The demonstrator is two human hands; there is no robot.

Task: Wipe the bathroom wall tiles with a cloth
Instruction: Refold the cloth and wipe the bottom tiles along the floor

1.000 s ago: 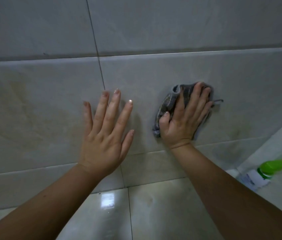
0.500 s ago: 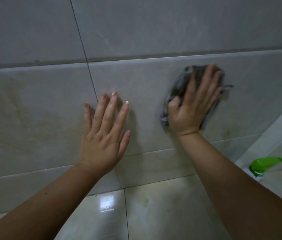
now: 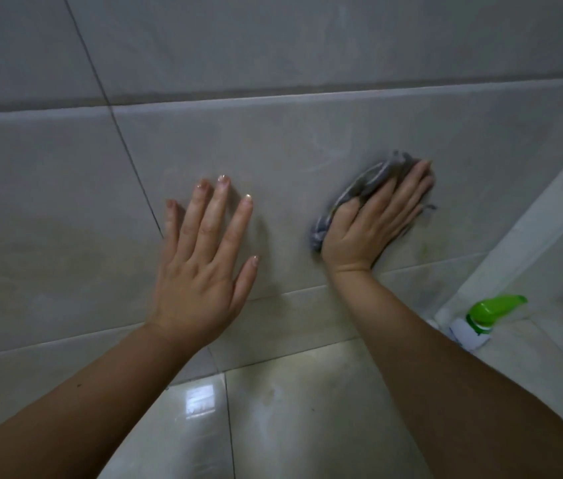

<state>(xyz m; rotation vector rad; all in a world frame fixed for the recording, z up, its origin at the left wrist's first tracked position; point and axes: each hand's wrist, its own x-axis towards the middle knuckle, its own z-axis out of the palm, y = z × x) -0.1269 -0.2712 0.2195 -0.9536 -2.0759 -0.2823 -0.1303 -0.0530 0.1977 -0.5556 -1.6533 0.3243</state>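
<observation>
- We see a glossy floor [image 3: 307, 426] of large pale tiles at the bottom of the view, with a bright window-like reflection on one tile.
- We see a bottle [image 3: 480, 318] with a bright green cap and a white body bearing a bluish label, at the right edge, low in the corner.
- We see a white ledge [image 3: 528, 236] running diagonally along the right side, just above the bottle.
- We cannot tell what the small dark shape at the far right edge is.
</observation>
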